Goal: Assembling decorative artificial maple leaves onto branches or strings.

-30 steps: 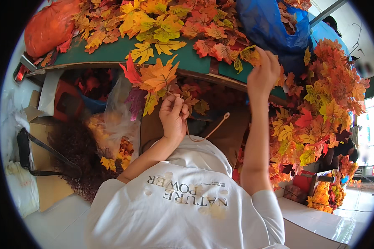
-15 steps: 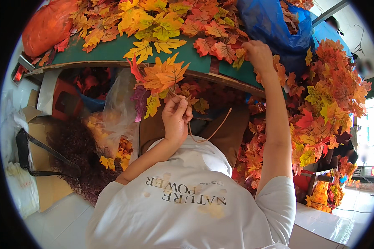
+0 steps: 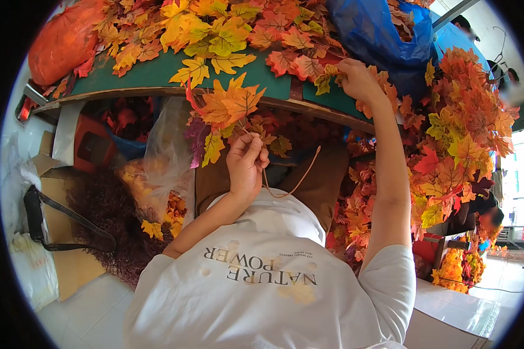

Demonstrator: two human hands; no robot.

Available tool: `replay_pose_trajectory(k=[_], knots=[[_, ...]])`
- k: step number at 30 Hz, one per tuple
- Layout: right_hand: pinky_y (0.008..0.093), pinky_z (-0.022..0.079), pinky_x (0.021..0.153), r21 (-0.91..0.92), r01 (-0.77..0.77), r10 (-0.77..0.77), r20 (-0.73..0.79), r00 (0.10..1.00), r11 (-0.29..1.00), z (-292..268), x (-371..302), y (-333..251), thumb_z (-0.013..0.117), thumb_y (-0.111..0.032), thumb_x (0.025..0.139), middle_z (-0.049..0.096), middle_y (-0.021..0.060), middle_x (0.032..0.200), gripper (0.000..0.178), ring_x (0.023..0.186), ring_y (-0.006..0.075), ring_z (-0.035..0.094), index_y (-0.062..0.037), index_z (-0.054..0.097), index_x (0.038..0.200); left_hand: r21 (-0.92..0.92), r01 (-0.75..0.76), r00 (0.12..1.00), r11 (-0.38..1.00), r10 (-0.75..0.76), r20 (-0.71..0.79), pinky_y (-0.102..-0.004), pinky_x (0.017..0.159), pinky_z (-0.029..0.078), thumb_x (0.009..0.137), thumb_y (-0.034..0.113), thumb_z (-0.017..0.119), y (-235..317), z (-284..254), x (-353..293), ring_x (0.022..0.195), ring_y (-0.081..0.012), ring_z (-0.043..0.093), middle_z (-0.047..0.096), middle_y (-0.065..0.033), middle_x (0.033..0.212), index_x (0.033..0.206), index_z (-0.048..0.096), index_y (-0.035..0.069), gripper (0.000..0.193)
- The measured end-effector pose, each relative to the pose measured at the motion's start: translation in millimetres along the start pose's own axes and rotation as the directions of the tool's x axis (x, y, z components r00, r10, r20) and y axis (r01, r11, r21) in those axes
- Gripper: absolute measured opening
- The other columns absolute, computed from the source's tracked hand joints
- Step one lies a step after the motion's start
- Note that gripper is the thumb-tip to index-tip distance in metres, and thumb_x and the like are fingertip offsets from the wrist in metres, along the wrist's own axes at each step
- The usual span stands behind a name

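In front of my lap, my left hand (image 3: pixel 247 166) is closed in a pinch round the stems of a bunch of artificial maple leaves (image 3: pixel 232 106). Orange leaves stand above the fingers, with red, purple and yellow ones at the side. A thin brown stem (image 3: pixel 297 185) loops out below this hand toward the right. Over the green table's edge, my right hand (image 3: pixel 360 82) has its fingers closed at a yellow-green artificial leaf (image 3: pixel 325 79), beside the red-orange leaves of the pile. Its fingertips are partly hidden.
Heaps of orange, red and yellow leaves (image 3: pixel 215 29) cover the green tabletop (image 3: pixel 157 71). A blue plastic bag (image 3: pixel 378 41) stands at the back right, an orange bag (image 3: pixel 64 43) at the far left. More leaves (image 3: pixel 454 139) hang at right. A cardboard box (image 3: pixel 61 227) sits lower left.
My right hand has shifted very slightly, and the yellow-green leaf beside it shows a little more fully. My left hand keeps its grip on the bunch. The whole view has drifted slightly.
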State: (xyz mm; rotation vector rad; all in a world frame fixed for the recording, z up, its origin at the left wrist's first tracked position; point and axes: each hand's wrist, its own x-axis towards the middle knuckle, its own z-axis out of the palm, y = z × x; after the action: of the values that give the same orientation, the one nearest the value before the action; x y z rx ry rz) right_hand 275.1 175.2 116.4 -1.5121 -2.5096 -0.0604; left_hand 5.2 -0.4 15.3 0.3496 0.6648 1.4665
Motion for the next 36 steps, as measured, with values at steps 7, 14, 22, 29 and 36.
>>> replay_pose_trajectory(k=[7,14,22,29,36], knots=[[0.0397,0.046,0.082,0.007,0.026,-0.026,0.029,0.999,1.0,12,0,-3,0.066,-0.007,0.074,0.057,0.0131,0.111,0.034,0.098,0.0335,0.056,-0.0021,0.059,0.107,0.013,0.046,0.998,0.999,-0.046,0.051,-0.0206,0.051,0.038,0.09,0.01,0.056,-1,-6,0,0.062,-0.0087,0.049,0.053,0.0003,0.08,0.097,0.056,0.008,0.007],[0.0389,0.047,0.08,-0.043,0.058,-0.059,-0.019,0.998,0.997,5,-4,10,0.065,-0.002,0.071,0.058,0.0162,0.101,0.028,0.094,0.0342,0.057,-0.0002,0.061,0.1,0.001,0.013,1.0,1.0,-0.013,0.015,-0.0181,0.046,0.036,0.089,0.012,0.058,2,2,-3,0.055,-0.0066,0.05,0.052,0.0008,0.066,0.094,0.056,0.007,0.007],[0.0367,0.048,0.074,0.092,-0.168,0.164,0.046,0.985,0.982,-41,-25,2,0.059,0.001,0.074,0.063,0.0179,0.089,0.022,0.083,0.0326,0.061,0.0012,0.066,0.095,-0.059,0.053,0.998,0.997,-0.05,0.048,-0.0205,0.047,0.04,0.088,0.009,0.06,2,5,-8,0.058,-0.0097,0.053,0.054,-0.0013,0.076,0.096,0.055,0.004,0.01],[0.0257,0.054,0.072,0.916,-0.117,0.717,-0.215,0.663,0.383,-26,-53,-58,0.066,-0.004,0.081,0.064,0.0104,0.091,0.014,0.083,0.0178,0.065,0.0068,0.065,0.09,-0.064,0.058,0.995,0.996,-0.053,0.09,-0.0223,0.048,0.04,0.086,0.008,0.061,1,6,-10,0.058,-0.0108,0.054,0.054,-0.0003,0.075,0.094,0.056,0.004,0.01],[0.0273,0.056,0.075,0.885,0.044,0.539,0.241,0.807,-0.463,40,-92,-156,0.065,-0.004,0.082,0.064,0.0136,0.093,0.019,0.085,0.0217,0.065,0.006,0.06,0.098,-0.009,0.017,0.988,1.0,-0.015,0.156,-0.0214,0.046,0.043,0.085,0.005,0.061,2,11,-14,0.057,-0.011,0.056,0.056,-0.001,0.074,0.098,0.056,0.004,0.014]])
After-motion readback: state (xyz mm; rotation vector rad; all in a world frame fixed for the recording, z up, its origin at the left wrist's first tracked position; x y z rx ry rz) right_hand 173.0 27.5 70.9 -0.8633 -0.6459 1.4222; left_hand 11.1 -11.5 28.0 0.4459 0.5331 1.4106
